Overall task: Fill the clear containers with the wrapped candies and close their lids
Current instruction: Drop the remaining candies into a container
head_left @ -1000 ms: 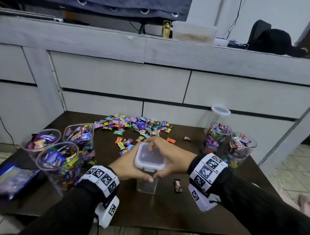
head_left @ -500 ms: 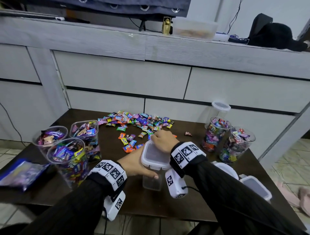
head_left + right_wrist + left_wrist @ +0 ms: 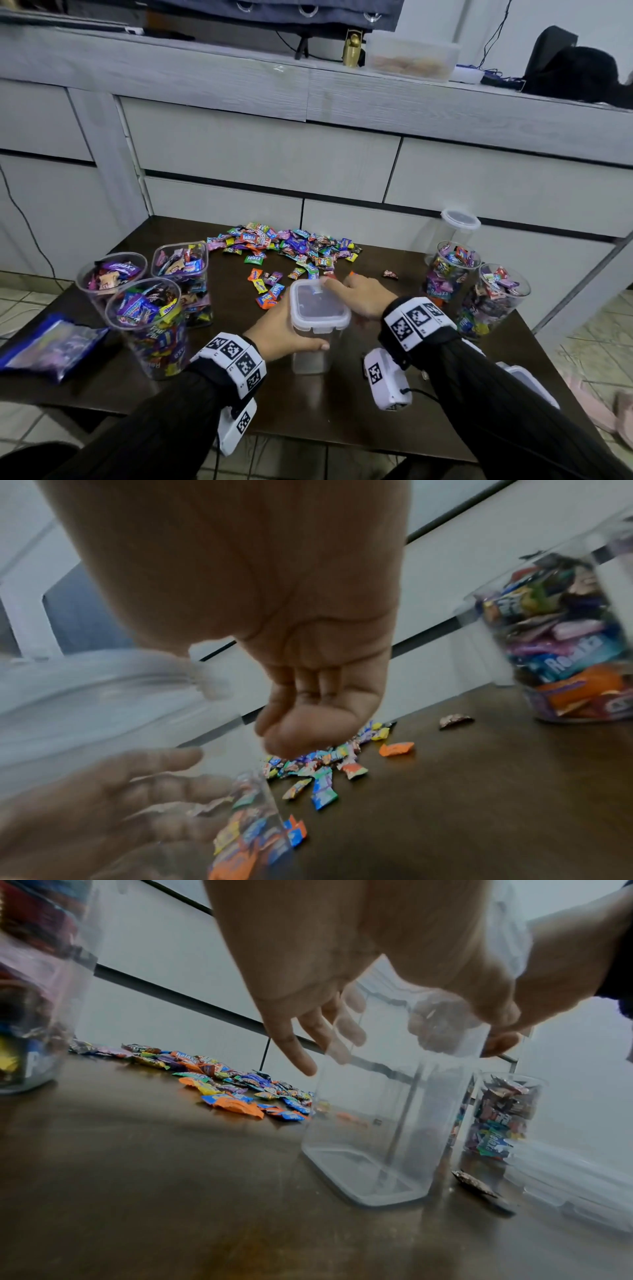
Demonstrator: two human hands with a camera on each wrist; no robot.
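An empty clear square container (image 3: 310, 356) (image 3: 383, 1123) stands on the dark table (image 3: 342, 411) with its white-rimmed lid (image 3: 320, 306) on top. My left hand (image 3: 284, 334) (image 3: 308, 988) grips it just under the lid, thumb on the near side. My right hand (image 3: 363, 294) (image 3: 291, 710) sits at the lid's far right corner with its fingers curled; one fingertip touches the rim, and nothing shows in the hand. The loose pile of wrapped candies (image 3: 291, 246) (image 3: 318, 764) lies behind the container.
Three open containers full of candy (image 3: 147, 318) stand at the left, two more (image 3: 452, 270) at the right, and an empty lidded jar (image 3: 455, 229) behind them. Loose lids (image 3: 524, 383) lie at the right edge. A blue bag (image 3: 51, 346) hangs over the left edge.
My right hand left the lid's near side, passed over the far edge and now sits at the far right corner. My left hand keeps its hold on the container.
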